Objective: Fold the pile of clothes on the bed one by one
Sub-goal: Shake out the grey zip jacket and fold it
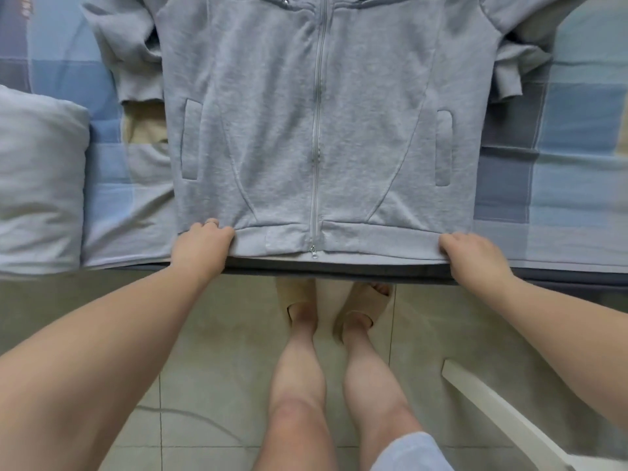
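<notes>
Jacket (316, 130) lies flat on bed (543, 185); left hand (200, 248) and right hand (472, 254) grip its hem corners.

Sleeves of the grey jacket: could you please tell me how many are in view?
2. One sleeve lies bunched left of the jacket body, the other to its right; their upper parts are cut off.

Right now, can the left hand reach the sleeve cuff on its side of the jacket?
Probably yes: nothing lies between the left hand and that cuff, but it must first release the hem.
</notes>
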Demonstrator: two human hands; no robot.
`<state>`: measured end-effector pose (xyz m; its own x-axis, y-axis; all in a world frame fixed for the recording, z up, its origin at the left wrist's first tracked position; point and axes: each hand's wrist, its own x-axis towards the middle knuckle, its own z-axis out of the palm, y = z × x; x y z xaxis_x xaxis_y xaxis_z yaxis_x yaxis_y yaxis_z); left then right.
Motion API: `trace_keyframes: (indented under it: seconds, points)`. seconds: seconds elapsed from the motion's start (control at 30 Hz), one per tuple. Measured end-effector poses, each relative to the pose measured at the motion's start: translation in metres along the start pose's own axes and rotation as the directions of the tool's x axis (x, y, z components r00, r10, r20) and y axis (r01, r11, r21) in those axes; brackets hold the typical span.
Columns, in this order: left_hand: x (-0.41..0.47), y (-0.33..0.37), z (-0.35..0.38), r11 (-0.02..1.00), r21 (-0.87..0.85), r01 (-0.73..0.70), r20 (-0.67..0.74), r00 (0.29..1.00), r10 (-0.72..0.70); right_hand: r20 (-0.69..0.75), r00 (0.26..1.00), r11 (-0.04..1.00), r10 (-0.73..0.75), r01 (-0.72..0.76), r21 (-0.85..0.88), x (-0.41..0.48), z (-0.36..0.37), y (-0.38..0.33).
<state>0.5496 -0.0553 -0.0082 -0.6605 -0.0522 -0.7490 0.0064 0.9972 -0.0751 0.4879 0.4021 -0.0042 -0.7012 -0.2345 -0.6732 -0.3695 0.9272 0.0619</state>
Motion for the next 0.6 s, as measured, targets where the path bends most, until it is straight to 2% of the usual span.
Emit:
trace_keyframes:
  seconds: [0.2,0.43,0.53,0.6]
  points:
    - [-0.011,0.003,0.028,1.000,0.022,0.017,-0.023,1.000,-0.016,0.005,1.000,0.995,0.001,-0.001,-0.099,-0.017,0.011,0.004]
    - [-0.016,0.030,0.004,0.993,0.117,-0.010,0.142,0.990,-0.007,0.241,0.970,0.994,0.018,0.008,-0.105,-0.014,-0.011,-0.009]
    - [-0.016,0.048,-0.021,0.998,-0.006,-0.068,0.160,0.985,0.068,0.311,0.950,1.000,-0.023,0.028,-0.013,-0.013,-0.034,-0.008]
    - [-0.013,0.063,-0.042,0.987,-0.103,-0.124,0.154,0.978,0.139,0.303,0.953,0.999,-0.015,0.004,0.036,-0.010,-0.053,-0.005]
